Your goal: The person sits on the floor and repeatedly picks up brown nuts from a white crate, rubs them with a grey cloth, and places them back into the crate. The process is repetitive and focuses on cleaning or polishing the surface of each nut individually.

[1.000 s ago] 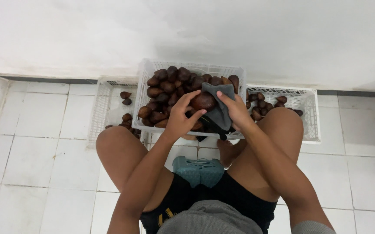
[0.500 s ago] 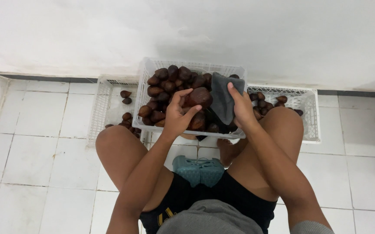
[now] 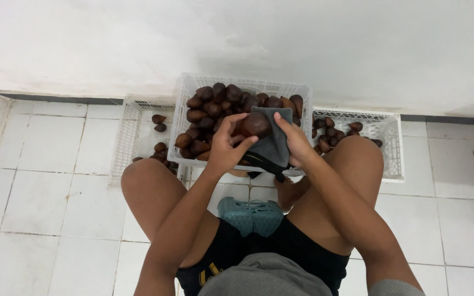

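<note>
Person is wearing black shorts [image 3: 303,249] with a small yellow marking, grey shirt [image 3: 264,277]; forearms, legs and both hands are showing bare.

I have one view only, the head camera. It looks steeply down from above the seated person, facing the white wall [image 3: 237,38] ahead. It sits close: thighs and forearms fill the lower frame. The white crate [image 3: 185,101] lies mid-frame on the tiled floor [image 3: 40,181]; no second view overlaps.
</note>
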